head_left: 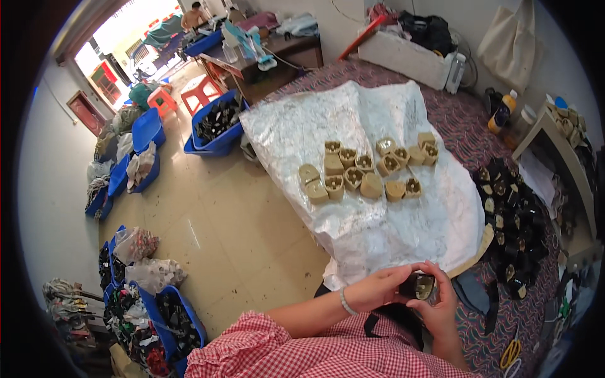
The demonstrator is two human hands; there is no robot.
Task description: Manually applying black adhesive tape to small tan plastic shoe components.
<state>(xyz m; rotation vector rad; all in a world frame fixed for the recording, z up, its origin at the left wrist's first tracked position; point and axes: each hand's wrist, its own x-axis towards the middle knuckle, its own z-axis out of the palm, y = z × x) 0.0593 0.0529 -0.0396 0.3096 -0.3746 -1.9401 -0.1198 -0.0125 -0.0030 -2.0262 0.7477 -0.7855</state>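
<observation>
Between my two hands, close to my lap, is a small cup-shaped piece (418, 287), dark outside with a tan, hollow inside. My left hand (386, 283) closes on its left side, a beaded bracelet at the wrist. Curled around its right side are the fingers and thumb of my right hand (442, 301). Beyond my hands a crumpled white sheet (290, 135) covers part of a patterned cloth. Several beige cup-shaped pieces (364, 162) stand or lie on the sheet, some showing their hollow insides.
To the right lies a heap of black pieces (513, 220) beside a grey-framed box (567, 183). Yellow-handled scissors (512, 353) rest at lower right. Filled blue bins (217, 135) stand on the tiled floor at left. A person (194, 16) is far back near a cluttered table (287, 53).
</observation>
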